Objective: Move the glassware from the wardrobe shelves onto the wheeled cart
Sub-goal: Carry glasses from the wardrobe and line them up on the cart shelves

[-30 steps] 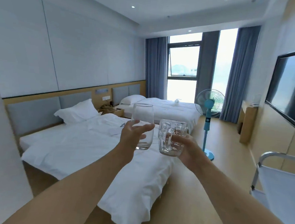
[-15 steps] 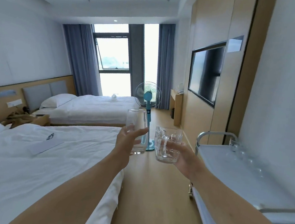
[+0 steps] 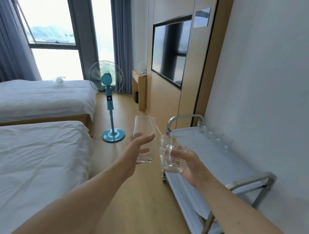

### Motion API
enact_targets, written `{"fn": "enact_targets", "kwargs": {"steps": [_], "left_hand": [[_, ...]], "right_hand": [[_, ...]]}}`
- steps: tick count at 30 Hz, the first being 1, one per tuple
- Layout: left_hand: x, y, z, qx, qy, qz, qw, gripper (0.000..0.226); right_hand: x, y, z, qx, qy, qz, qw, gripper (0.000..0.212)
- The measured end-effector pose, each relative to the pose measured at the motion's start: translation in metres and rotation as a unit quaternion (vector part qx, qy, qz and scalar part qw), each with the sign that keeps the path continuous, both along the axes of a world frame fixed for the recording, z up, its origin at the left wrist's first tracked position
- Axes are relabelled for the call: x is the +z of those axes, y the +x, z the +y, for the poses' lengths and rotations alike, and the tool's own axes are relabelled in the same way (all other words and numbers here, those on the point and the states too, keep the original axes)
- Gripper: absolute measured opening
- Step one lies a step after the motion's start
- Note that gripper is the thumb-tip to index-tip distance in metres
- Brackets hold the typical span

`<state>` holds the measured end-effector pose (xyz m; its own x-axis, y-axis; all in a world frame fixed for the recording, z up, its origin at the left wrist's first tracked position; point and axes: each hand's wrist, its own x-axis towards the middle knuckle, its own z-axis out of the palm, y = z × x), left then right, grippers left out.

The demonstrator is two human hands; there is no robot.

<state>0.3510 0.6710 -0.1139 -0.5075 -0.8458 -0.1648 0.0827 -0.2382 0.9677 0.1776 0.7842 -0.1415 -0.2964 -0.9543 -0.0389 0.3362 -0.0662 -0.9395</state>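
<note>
My left hand (image 3: 135, 150) grips a tall clear tumbler (image 3: 145, 129) upright in front of me. Beside it, my right hand (image 3: 190, 164) holds a clear handled mug (image 3: 172, 151), its handle turned towards me. Both glasses hang over the wooden floor, just left of the wheeled cart (image 3: 220, 164). The cart is white with a steel frame and stands against the right wall. Several clear glasses (image 3: 213, 134) stand in a row along the far wall side of its top shelf. The wardrobe is out of view.
Two white beds (image 3: 27, 153) fill the left side. A blue standing fan (image 3: 108, 87) stands on the floor ahead between the beds and the cart. A wall television (image 3: 170, 51) and a small wooden desk (image 3: 139, 86) are further along the right wall.
The view has swung right from the beds to the cart and moved nearer to it. Both hands keep holding their glasses out in front.
</note>
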Motion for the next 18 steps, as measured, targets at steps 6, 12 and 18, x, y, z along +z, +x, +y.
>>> {"fn": "enact_targets", "kwargs": {"steps": [6, 12, 18], "left_hand": [[-0.023, -0.061, -0.035, -0.032, 0.004, -0.016, 0.999, 0.082], [-0.039, -0.126, -0.072, -0.040, 0.011, -0.044, 0.998, 0.109], [-0.064, -0.187, -0.100, -0.041, 0.045, -0.061, 0.996, 0.116]], "right_hand": [[-0.029, -0.059, -0.025, -0.022, 0.010, -0.013, 1.000, 0.056], [-0.051, -0.122, -0.058, -0.034, 0.012, -0.026, 0.999, 0.073], [-0.080, -0.175, -0.075, -0.067, 0.031, -0.075, 0.994, 0.069]]}}
